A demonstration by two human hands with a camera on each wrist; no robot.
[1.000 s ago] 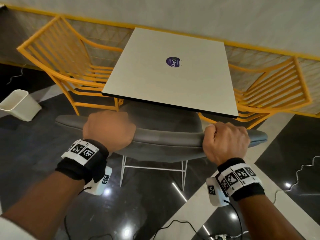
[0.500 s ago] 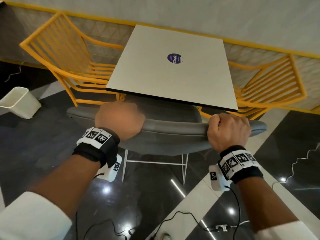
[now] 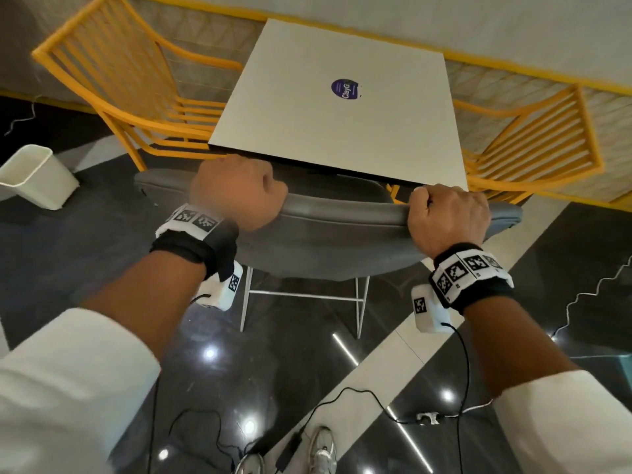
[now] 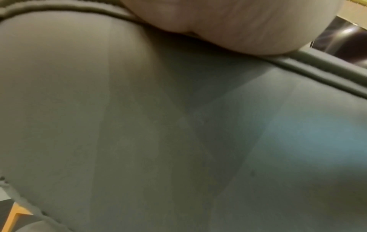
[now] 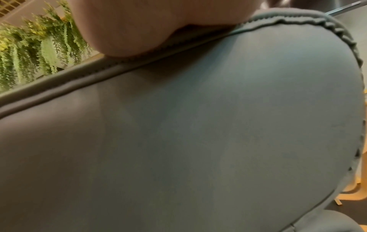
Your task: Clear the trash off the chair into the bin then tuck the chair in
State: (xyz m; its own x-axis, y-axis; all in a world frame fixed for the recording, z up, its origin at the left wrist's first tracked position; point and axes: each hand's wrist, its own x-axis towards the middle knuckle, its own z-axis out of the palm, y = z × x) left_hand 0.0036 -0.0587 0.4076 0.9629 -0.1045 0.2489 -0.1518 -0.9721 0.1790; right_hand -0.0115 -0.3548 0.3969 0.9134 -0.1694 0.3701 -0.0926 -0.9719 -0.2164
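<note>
A grey padded chair [image 3: 342, 230] stands in front of me with its seat under the near edge of the square white table [image 3: 342, 124]. My left hand [image 3: 236, 193] grips the top of the backrest on its left side, fingers curled over the rim. On the right side my right hand [image 3: 448, 217] grips the same rim. Both wrist views are filled by the grey backrest [image 4: 178, 133] [image 5: 188, 133], with the heel of each hand at the top. A white bin [image 3: 34, 179] stands on the floor at the far left. No trash is in view.
Yellow slatted chairs stand on the left [image 3: 119, 80] and right [image 3: 533, 135] of the table. A purple sticker [image 3: 344, 89] lies on the tabletop. Cables [image 3: 359, 398] trail over the glossy dark floor near my shoes [image 3: 321, 449].
Both hands have pushed the grey chair forward, so its seat now sits further under the table and the backrest is close to the table's near edge.
</note>
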